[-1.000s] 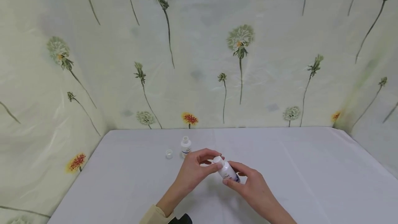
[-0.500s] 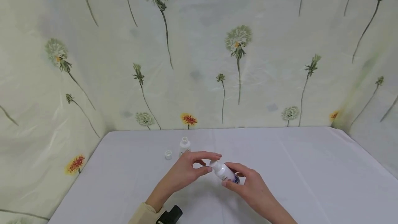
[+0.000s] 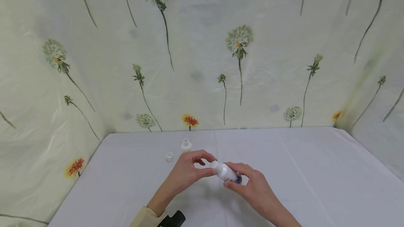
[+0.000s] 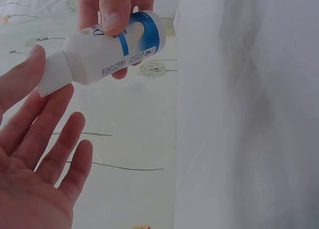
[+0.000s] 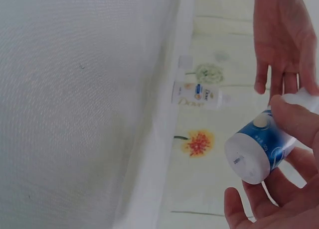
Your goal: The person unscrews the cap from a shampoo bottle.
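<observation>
My right hand grips a small white bottle round its body, thumb on the near side, and holds it tilted above the table. The bottle's capped end points up toward my left hand. In the left wrist view, the white cap is pinched between my left thumb and fingertips, while the other left fingers are spread away from it. A blue label band and the round base face the right wrist camera. The right palm side is partly hidden in the head view.
A second white bottle, with an uncapped neck, stands behind my left hand, which hides its lower part. A loose white cap lies to its left. The white-covered table ends at a dandelion-patterned cloth backdrop.
My left thumb and fingers parted from the cap half a second ago and now pinch it again. The bottle has tilted further over to the left. My right hand keeps its grip.
</observation>
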Motion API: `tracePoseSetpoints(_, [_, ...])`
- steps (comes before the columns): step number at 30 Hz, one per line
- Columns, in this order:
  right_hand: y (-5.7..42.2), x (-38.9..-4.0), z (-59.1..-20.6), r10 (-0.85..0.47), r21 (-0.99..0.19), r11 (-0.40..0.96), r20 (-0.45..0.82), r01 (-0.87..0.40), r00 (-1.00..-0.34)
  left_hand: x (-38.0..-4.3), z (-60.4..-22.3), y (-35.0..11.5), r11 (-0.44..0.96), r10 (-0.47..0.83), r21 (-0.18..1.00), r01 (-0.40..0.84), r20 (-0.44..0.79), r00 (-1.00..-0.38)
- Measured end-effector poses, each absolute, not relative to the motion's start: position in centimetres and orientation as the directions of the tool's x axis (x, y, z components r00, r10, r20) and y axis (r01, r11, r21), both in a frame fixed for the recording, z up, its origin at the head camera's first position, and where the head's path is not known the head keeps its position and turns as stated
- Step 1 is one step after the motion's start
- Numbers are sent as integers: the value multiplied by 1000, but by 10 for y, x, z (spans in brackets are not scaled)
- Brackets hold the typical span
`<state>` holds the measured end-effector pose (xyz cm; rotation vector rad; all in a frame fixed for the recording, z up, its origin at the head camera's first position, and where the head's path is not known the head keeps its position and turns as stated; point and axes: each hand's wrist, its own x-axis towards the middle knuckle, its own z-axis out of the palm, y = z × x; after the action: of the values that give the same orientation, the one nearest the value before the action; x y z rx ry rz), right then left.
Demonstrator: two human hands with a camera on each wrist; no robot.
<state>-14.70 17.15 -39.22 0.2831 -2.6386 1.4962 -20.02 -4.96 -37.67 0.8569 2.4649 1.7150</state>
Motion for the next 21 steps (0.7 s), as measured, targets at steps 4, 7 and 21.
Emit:
tracePoseSetpoints(4, [172, -147, -392, -105, -831, 508, 201, -226, -974, -199, -379, -47, 240, 384, 894, 378, 270, -883])
tracePoseSetpoints(7, [172, -147, -393, -104, -827, 513, 209, -232, -972, -198, -380, -45, 236, 369, 898, 372, 271, -889])
tracePoseSetpoints(21, [171, -147, -394, -95, -820, 530, 193, -214, -977, -202, -385, -50, 56, 551, 843, 535, 420, -721])
